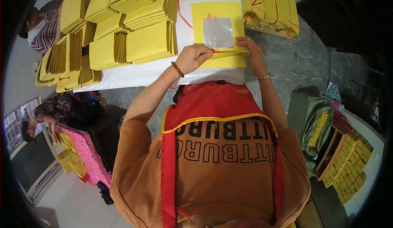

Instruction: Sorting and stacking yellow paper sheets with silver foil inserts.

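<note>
A stack of yellow paper sheets lies on the white table in front of me. The top sheet carries a silver foil square. My left hand, with a bead bracelet on its wrist, pinches the near left edge of the top sheets. My right hand, with a thin bangle at the wrist, grips the near right edge of the same sheets. Both hands lift that near edge slightly off the stack.
Folded yellow paper bundles cover the table's left half. Tied yellow bundles with red string lie at the far right. A person in a striped top sits at far left, another by a pink cloth. More yellow packs fill a shelf at right.
</note>
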Motion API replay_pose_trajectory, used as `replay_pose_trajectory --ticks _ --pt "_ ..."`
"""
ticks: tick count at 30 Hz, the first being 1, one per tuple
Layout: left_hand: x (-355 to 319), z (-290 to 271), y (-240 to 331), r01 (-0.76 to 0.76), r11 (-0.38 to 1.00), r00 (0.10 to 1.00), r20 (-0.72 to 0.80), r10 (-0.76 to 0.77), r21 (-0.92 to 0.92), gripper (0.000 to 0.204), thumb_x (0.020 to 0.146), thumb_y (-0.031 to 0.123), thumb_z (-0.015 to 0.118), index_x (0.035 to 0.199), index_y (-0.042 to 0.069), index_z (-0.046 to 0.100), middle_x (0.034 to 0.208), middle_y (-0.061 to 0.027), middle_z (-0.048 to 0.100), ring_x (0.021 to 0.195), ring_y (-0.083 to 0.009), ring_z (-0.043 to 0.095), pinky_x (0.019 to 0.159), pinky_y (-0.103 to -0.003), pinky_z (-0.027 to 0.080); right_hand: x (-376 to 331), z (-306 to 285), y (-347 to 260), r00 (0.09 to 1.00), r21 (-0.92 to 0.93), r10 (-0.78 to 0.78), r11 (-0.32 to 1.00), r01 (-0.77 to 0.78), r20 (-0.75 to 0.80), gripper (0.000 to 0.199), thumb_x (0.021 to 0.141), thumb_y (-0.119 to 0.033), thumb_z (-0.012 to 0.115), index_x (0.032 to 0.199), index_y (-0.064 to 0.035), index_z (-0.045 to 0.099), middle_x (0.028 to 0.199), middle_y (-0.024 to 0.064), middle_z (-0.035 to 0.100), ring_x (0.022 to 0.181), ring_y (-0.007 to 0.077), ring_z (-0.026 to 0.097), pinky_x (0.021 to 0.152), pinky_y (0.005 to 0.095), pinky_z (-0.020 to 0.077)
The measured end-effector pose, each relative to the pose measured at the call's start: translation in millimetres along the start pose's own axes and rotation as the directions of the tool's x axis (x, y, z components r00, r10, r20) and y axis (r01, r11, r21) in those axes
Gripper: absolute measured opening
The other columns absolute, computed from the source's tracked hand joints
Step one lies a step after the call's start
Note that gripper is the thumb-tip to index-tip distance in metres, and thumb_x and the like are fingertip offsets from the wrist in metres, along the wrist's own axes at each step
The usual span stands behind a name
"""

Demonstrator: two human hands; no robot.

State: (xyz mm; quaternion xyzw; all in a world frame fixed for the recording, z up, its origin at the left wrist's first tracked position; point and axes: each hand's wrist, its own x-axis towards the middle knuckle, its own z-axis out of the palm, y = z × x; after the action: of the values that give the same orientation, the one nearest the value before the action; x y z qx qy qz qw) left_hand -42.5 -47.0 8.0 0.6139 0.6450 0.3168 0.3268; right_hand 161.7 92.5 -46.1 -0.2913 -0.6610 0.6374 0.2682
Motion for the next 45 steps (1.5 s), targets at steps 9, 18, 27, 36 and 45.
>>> replay_pose_trajectory --ticks 9,18,27,36,45 --pt "4 -1 -8 0.177 0.979 0.983 0.057 -0.172 -0.098 0.019 0.082 0.018 0.057 0.088 0.002 0.063 0.074 -0.014 0.062 0.065 -0.0236 0.059 0.059 -0.031 0.045 -3 -7 1 0.979 -0.088 -0.127 0.986 0.143 0.161 0.042 0.093 -0.032 0.029 0.104 -0.0025 0.057 0.121 0.0098 0.049 0.123 0.0226 0.033 0.103 0.0339 0.0204" --pt "9 -5 -15 0.162 0.965 0.985 0.096 -0.144 -0.209 0.019 0.08 0.017 0.058 0.088 0.0 0.063 0.07 -0.0079 0.06 0.061 -0.0109 0.052 0.057 -0.026 0.042 -6 -13 -5 0.976 0.118 0.028 0.991 -0.055 0.215 0.048 0.085 -0.043 0.042 0.114 -0.0072 0.054 0.128 0.0063 0.044 0.126 0.0202 0.028 0.104 0.0343 0.0172" --pt "11 -7 -16 0.26 0.91 0.963 0.156 -0.22 -0.323 0.017 0.08 0.013 0.058 0.087 -0.001 0.062 0.072 -0.0035 0.058 0.065 -0.0071 0.05 0.058 -0.023 0.042 -6 -12 -9 0.974 0.058 0.025 0.998 -0.039 0.227 0.037 0.077 -0.017 0.061 0.112 -0.0064 0.055 0.126 0.0057 0.046 0.124 0.0203 0.032 0.103 0.0325 0.0211" --pt "13 -8 -20 0.311 0.882 0.948 0.188 -0.258 -0.354 0.018 0.08 0.014 0.058 0.087 -0.001 0.063 0.077 -0.0054 0.059 0.069 -0.0086 0.052 0.061 -0.023 0.043 -2 -8 0 0.992 0.0 0.005 1.0 -0.005 0.13 0.028 0.071 -0.002 0.062 0.099 -0.0039 0.059 0.123 0.0054 0.049 0.121 0.0197 0.036 0.101 0.0319 0.0253" --pt "6 -22 -4 0.314 0.865 0.942 0.242 -0.232 -0.392 0.03 0.078 0.02 0.062 0.101 0.002 0.06 0.093 -0.0077 0.06 0.087 -0.0137 0.054 0.076 -0.025 0.042 -3 -12 6 0.981 -0.04 -0.075 0.996 0.084 0.18 0.026 0.074 0.0 0.058 0.1 -0.0044 0.059 0.123 0.0057 0.048 0.121 0.0194 0.036 0.101 0.0313 0.0247"
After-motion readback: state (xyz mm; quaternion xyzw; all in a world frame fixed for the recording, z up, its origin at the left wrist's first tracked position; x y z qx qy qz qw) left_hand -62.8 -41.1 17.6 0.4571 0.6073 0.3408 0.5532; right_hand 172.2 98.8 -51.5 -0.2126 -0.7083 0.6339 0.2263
